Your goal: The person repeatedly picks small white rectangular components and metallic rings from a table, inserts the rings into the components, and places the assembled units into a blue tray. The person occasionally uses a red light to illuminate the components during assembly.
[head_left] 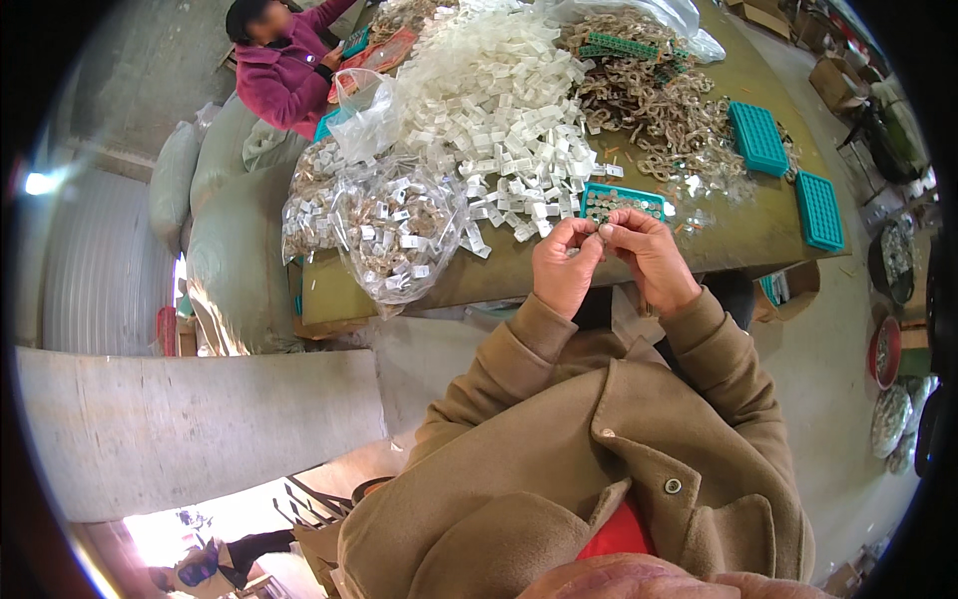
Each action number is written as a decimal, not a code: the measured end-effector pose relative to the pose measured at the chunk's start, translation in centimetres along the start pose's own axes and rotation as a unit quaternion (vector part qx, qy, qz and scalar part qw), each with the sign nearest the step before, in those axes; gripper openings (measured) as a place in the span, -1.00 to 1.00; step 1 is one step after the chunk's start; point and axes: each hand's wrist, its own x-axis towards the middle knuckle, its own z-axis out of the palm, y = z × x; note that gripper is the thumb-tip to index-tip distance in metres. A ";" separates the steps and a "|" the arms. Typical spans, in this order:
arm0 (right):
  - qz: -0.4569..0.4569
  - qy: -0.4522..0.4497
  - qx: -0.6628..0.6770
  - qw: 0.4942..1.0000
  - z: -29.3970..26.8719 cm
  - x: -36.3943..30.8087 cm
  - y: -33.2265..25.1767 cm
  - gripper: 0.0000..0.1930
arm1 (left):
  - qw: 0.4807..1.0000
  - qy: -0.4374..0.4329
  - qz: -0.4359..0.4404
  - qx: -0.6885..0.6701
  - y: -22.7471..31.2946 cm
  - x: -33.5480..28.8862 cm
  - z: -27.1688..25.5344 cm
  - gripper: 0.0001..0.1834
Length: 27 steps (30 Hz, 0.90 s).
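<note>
My left hand (567, 264) and my right hand (654, 256) meet above the table's near edge, fingertips pinched together. Whatever they hold between them is too small to make out. Just beyond my fingers lies a teal tray (627, 189) with small round pieces in it, partly covered by my right hand. To the left spreads a large heap of white, box-like pieces (519, 150). A clear plastic bag (399, 235) full of tagged brownish items rests at the table's near-left edge.
Brownish, translucent coiled items (649, 110) are heaped at the far right. Two more teal trays, a larger one (756, 138) and another (819, 210), lie on the right side. A person in a purple jacket (284, 85) works at the far left, near bulging sacks (239, 225).
</note>
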 end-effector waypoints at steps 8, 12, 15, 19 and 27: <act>0.020 0.032 0.011 0.999 -0.5 -1.5 -0.4 -0.91 | 0.980 -0.013 -0.198 -0.004 1.7 -0.7 -0.9 -0.95; 0.040 -0.009 0.042 0.998 -1.8 -2.0 0.3 -0.96 | 0.968 -0.076 -0.236 0.042 1.5 -2.3 -2.2 -0.91; 0.048 0.006 0.033 0.998 -2.0 -2.3 1.7 -0.97 | 0.956 -0.101 -0.273 0.044 1.0 -3.4 -3.6 -0.85; 0.017 0.039 -0.019 0.999 -2.4 -2.4 2.3 -0.93 | 0.963 0.015 -0.204 0.175 0.4 -2.1 -7.1 -0.79; 0.007 -0.008 -0.068 0.998 -2.0 -2.1 3.4 -0.93 | 0.780 0.054 0.098 0.615 -2.5 2.2 -10.5 -0.72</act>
